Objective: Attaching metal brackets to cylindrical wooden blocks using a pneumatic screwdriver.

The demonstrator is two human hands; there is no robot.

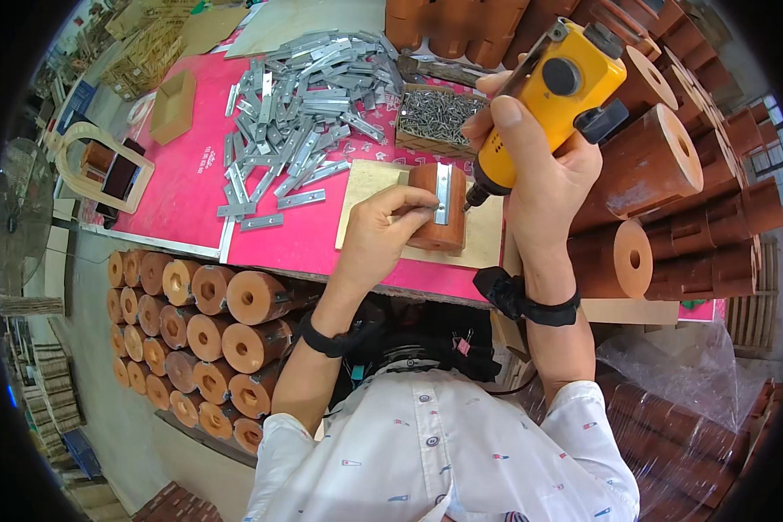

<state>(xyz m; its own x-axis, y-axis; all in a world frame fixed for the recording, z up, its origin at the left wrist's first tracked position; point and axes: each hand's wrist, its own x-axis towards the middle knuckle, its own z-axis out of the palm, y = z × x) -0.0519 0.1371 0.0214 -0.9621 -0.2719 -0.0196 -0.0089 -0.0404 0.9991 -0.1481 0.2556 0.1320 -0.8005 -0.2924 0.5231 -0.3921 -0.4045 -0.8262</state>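
Observation:
My right hand (539,161) grips a yellow-and-black power screwdriver (544,91), its black nose (483,190) angled down beside the right side of a reddish-brown wooden cylinder (424,233). The cylinder lies on a pale board (365,187). Along its top runs a silver metal strip (443,193) with holes. My left hand (381,228) reaches in from the left, thumb and fingers pinched together at the strip's left edge. Whatever sits between those fingertips is too small to make out.
Loose metal strips (309,104) are heaped on the pink table cover (183,187). A box of screws (439,115) stands behind the cylinder. Brown wooden cylinders (652,165) crowd the right; more (204,335) are stacked lower left. An arch-shaped wooden frame (87,135) stands at far left.

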